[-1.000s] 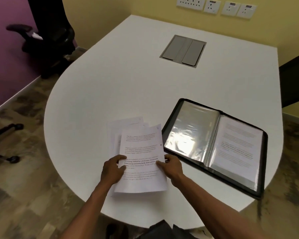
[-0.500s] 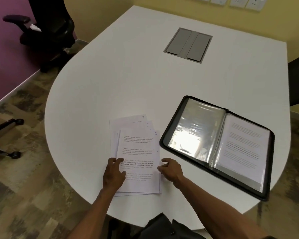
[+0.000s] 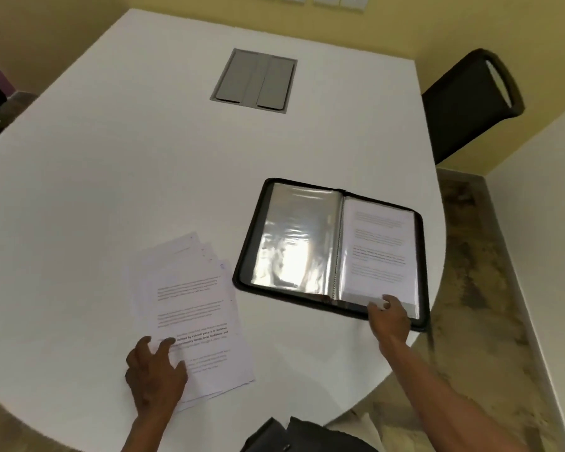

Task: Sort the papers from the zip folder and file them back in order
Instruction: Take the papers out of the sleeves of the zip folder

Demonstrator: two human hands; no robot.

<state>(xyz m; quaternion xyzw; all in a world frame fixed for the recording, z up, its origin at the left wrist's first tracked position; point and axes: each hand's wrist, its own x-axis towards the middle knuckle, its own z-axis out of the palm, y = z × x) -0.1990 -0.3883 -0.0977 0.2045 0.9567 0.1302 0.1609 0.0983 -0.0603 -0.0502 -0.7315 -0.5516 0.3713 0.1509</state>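
Right hand [image 3: 389, 319]: fingertips pinching bottom edge of filled sleeve, zip folder [image 3: 331, 252], open, right of centre. Left hand [image 3: 155, 373]: flat, fingers spread, pressing fanned papers [image 3: 193, 308], lower centre. White table [image 3: 144, 158].

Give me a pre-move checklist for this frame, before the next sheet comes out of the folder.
1. Folder lies open and flat on the table: ok.
2. Right hand is at the near edge of the printed right-hand page: ok. Whether it grips the sheet or the sleeve: cannot tell.
3. Left hand rests on the papers, pinning them: ok.
4. Papers squared up: not ok, the sheets are fanned at the far corners.
5. Left-hand sleeve empty: cannot tell, glare covers it.
6. Bare table between papers and folder for laying a sheet down: ok.
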